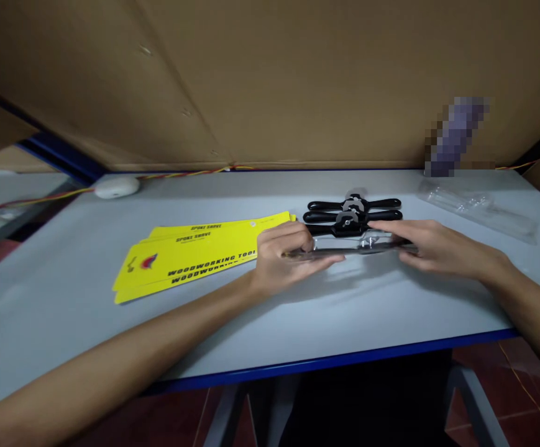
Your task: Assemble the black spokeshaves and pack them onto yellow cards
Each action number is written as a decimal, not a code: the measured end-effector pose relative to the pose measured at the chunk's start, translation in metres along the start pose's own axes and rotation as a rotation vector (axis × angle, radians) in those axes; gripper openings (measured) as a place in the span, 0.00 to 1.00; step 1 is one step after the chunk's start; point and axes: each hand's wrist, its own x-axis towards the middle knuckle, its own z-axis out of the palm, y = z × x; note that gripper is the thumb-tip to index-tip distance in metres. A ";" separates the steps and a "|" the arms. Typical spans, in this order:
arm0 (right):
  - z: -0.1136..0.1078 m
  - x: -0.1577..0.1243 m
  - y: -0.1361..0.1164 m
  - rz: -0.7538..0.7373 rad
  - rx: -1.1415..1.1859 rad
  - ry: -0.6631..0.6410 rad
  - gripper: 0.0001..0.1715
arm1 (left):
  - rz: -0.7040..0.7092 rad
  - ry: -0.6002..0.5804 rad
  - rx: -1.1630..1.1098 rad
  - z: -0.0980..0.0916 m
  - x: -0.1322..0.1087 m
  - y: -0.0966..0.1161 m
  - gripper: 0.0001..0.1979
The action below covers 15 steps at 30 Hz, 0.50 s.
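My left hand (281, 254) pinches one end of a clear plastic blister shell (369, 242), its thumb stretched along the underside. At the other end, my right hand (442, 248) grips the same shell between fingers and thumb. It is held nearly edge-on above the table, so whether anything is inside cannot be made out. Just behind it lie three black spokeshaves (353, 216) in a row, their grey blades at the middle; the nearest is partly hidden by my hands. Left of my left hand, several yellow printed cards (195, 254) marked "Spoke Shave" overlap in a fanned stack.
Another clear plastic shell (479, 208) rests on the grey table (232, 335) at the right. A white rounded device (117, 187) with red and yellow wires sits at the back left. Behind the table stands a brown board wall (297, 81). A blurred purple object (458, 136) is at the back right.
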 end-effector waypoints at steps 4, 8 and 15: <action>-0.020 -0.002 0.001 0.023 0.216 -0.115 0.29 | -0.161 0.044 -0.053 0.005 -0.001 0.011 0.33; -0.026 -0.002 0.003 0.069 0.514 -0.294 0.25 | -0.235 0.094 -0.117 0.009 -0.004 0.007 0.29; -0.007 0.006 0.022 0.160 0.795 -0.470 0.27 | -0.007 -0.139 0.220 -0.018 0.003 -0.025 0.26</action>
